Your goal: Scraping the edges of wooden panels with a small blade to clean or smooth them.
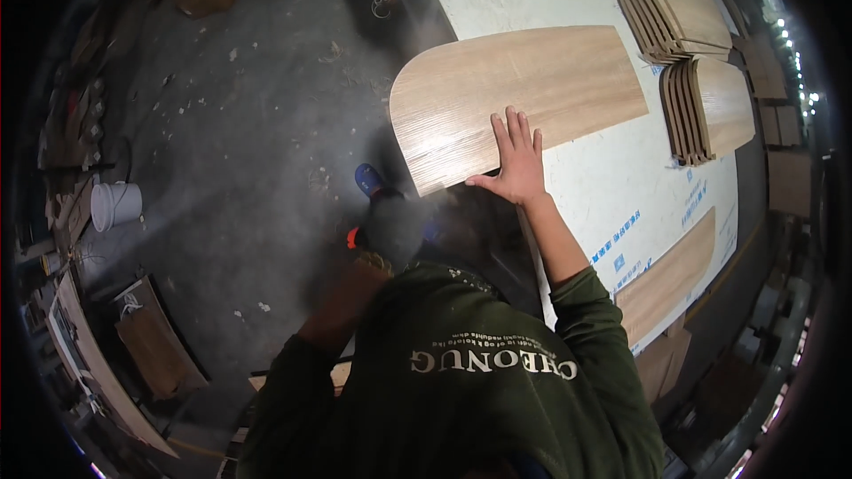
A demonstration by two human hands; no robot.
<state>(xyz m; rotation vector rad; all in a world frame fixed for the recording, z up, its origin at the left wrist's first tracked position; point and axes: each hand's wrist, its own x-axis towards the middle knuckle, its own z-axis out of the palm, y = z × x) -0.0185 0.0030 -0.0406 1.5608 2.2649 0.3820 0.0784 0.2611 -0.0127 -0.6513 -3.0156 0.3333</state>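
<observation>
A light wood-grain panel [532, 71] with rounded corners at its left end lies on the white table [586, 186], that end jutting out past the table's left edge. My right hand [519, 164] is spread on the panel's near edge, fingers on the top face and thumb along the rim. My left hand [377, 263] is low beside my body, in shadow; its fingers cannot be made out. Close to it shows a small orange-red thing [353, 238] of unclear kind. A blue shoe [367, 179] is on the floor beyond.
Two stacks of similar curved panels, a farther one [679, 9] and a nearer one [710, 111], stand at the table's right. Another wood panel [670, 279] lies at the near right. Left, a white bucket [115, 204] and leaning boards [160, 341] stand on the grey, scrap-strewn floor [240, 142].
</observation>
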